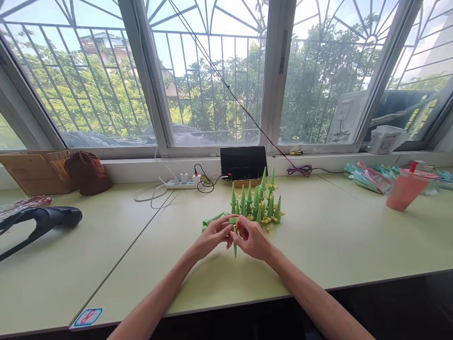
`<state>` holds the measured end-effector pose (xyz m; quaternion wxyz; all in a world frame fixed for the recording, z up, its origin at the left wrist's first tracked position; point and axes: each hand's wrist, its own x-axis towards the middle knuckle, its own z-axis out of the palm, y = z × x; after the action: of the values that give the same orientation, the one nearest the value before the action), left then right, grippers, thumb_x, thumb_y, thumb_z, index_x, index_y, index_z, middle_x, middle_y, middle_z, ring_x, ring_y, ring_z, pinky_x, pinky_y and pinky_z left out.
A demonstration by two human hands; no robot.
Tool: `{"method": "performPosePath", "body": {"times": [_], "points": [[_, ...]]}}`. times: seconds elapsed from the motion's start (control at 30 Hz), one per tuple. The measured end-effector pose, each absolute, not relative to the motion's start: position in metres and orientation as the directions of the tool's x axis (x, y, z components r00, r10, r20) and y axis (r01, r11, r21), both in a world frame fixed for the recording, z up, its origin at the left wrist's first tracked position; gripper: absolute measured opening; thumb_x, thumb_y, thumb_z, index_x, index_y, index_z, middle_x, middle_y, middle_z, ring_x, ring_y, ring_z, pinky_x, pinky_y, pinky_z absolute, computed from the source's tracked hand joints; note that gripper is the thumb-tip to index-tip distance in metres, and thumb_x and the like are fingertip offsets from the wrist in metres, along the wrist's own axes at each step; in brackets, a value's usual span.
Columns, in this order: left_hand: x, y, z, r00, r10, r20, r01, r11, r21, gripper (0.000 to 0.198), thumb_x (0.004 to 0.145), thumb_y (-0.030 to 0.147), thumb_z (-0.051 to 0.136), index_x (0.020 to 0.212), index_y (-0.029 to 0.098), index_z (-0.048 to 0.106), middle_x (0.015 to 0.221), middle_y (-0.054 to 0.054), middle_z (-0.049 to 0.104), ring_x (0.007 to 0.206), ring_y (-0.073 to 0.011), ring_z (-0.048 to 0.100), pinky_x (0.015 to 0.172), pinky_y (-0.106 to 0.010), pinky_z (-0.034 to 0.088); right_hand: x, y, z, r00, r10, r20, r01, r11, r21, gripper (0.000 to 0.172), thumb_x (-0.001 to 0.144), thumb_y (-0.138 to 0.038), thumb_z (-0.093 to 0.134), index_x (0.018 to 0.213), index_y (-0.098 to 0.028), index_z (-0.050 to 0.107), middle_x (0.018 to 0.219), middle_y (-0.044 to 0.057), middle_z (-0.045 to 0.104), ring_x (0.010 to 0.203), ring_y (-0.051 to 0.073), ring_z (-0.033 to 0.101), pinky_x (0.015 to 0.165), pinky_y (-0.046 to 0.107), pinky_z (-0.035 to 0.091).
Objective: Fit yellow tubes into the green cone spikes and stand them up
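Note:
Between my two hands is a green cone-shaped plastic piece (235, 249), its narrow tip pointing down towards me. My left hand (215, 234) has its fingers wrapped round the cone's wide end from the left. From the right, my right hand (252, 237) pinches a small yellow-orange part (236, 227) against the cone. Just beyond my hands, several green cones (255, 200) stand upright in a cluster, many with small yellow pieces at their sides. More green pieces (212, 219) lie by my left hand. A loose yellow piece (268, 230) lies near the cluster.
A dark tablet (244, 161) leans at the back, near a white power strip (184, 182) with cables. At right stand a red drink cup (406, 189) and plastic packets (370, 177). On the left are a brown bag (88, 172), a cardboard box (33, 172) and a black object (53, 218).

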<state>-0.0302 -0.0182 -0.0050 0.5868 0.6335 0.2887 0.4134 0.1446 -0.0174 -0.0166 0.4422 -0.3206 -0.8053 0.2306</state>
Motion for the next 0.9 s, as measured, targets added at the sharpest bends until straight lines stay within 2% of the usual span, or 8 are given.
{"method": "performPosePath", "body": {"times": [0.53, 0.9], "points": [[-0.0309, -0.0178, -0.0067, 0.485, 0.856, 0.181, -0.114, -0.143, 0.983, 0.054, 0.085, 0.040, 0.062, 0.134, 0.020, 0.052, 0.072, -0.002, 0.056, 0.060, -0.0115, 0.052, 0.056, -0.028, 0.049, 0.1436, -0.0168, -0.0185, -0.406, 0.718, 0.566, 0.312, 0.691, -0.652, 0.018, 0.080, -0.024, 0.053, 0.075, -0.022, 0.035, 0.055, -0.009, 0.034, 0.049, 0.008, 0.029, 0.049, 0.021, 0.026], [-0.0312, -0.0181, -0.0066, 0.491, 0.854, 0.174, -0.095, -0.146, 0.985, 0.056, 0.087, 0.039, 0.060, 0.137, 0.017, 0.048, 0.072, -0.003, 0.055, 0.060, -0.0109, 0.051, 0.056, -0.027, 0.049, 0.1443, -0.0167, -0.0184, -0.413, 0.716, 0.563, 0.305, 0.691, -0.655, 0.018, 0.081, -0.023, 0.052, 0.076, -0.022, 0.035, 0.056, -0.009, 0.033, 0.050, 0.008, 0.028, 0.049, 0.021, 0.025]]}}
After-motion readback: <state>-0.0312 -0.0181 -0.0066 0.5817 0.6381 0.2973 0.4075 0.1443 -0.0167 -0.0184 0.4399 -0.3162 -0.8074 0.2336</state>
